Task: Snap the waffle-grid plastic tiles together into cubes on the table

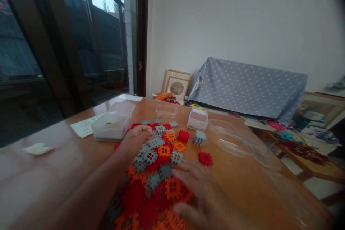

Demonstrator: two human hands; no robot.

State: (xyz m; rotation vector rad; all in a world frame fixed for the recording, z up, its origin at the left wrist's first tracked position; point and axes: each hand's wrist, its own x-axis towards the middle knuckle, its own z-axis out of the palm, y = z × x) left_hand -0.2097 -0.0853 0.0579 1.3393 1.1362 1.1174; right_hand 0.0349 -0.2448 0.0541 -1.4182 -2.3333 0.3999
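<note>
A loose heap of plastic interlocking tiles (155, 142) in red, orange and grey spreads down the middle of the table, many with window-like cutouts. Over the heap's far left side is my left hand (138, 134), its fingers curled together; whatever may be in them is hidden. My right hand (196, 185) is somewhat blurred, fingers spread above the heap's right edge, beside an orange tile (173, 187). Right of the heap stand a red stack of tiles (183, 136) and a grey stack (199, 138). Nearer to me lies another small red stack (205, 159).
On the left are a translucent box (110, 127), a paper sheet (85, 126) and a crumpled white piece (38, 148). A small clear box (197, 119) stands behind the stacks. Clear plastic trays (234, 144) line the right side of the wooden table (229, 183).
</note>
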